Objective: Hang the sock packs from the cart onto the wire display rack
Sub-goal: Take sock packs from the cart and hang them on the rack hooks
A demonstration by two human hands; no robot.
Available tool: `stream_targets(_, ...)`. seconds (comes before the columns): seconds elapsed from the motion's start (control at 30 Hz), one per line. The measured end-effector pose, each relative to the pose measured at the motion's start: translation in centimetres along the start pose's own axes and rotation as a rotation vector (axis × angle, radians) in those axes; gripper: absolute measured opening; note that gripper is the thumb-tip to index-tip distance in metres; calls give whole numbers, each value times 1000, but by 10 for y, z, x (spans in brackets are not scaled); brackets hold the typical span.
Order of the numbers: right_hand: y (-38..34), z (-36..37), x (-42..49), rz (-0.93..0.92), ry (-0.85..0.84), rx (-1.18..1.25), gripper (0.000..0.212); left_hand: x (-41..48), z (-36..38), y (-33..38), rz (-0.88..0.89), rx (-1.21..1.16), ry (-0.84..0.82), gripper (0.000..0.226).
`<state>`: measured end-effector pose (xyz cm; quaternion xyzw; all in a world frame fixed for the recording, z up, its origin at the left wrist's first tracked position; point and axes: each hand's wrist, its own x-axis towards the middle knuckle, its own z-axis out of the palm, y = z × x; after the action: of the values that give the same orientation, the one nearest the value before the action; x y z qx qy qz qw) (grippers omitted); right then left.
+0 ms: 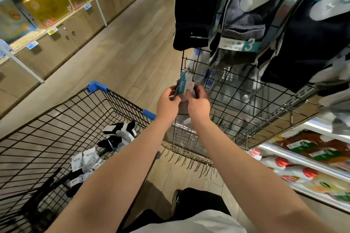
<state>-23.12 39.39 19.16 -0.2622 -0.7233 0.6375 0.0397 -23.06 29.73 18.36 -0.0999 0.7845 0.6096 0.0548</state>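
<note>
While both hands, left hand [167,103] and right hand [198,103], pinch one sock pack [184,89] with closed fingers just below a hook [186,71] on the wire display rack [236,100], its hanger hole may miss the hook tip, dropping it beside the cart [75,119].

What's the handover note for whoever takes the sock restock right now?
Left hand: grip on the left edge of a sock pack.
Right hand: grip on the same pack's right side.
The pack's card header is up at a hook on the wire rack; whether it is fully seated cannot be told.
Done: dark packs already hang on the upper rack.
Left: seat this pack, then hang the packs still in the cart, the black-and-white ones and the white-carded ones.
</note>
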Motion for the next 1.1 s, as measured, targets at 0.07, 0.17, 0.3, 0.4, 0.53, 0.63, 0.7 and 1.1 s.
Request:
stream_targets(0.07,-6,5,8,15,27,9,36,5,-1,3,3,-18,-37,37)
stream_targets(0.17,-12,8,17,26,67,-15,31,11,1,9,3,-45,-88,43)
stream_targets(0.3,-16,5,20,17,97,-98,32,14,4,13,15,-39,-124,45)
stream_targets(0.4,-11,7,18,-11,74,-103,34,13,5,11,10,20,-123,43)
stream_targets(0.53,-3,11,18,-58,54,-56,33,18,3,3,11,-5,-106,45)
stream_targets(0.63,-6,16,23,-77,85,-83,29,27,0,4,24,17,-94,44)
stream_targets(0.7,-9,20,30,-58,103,-99,26,33,0,5,28,34,-114,46)
stream_targets(1.1,2,26,37,52,83,-144,36,42,4,7,-31,-18,-187,49)
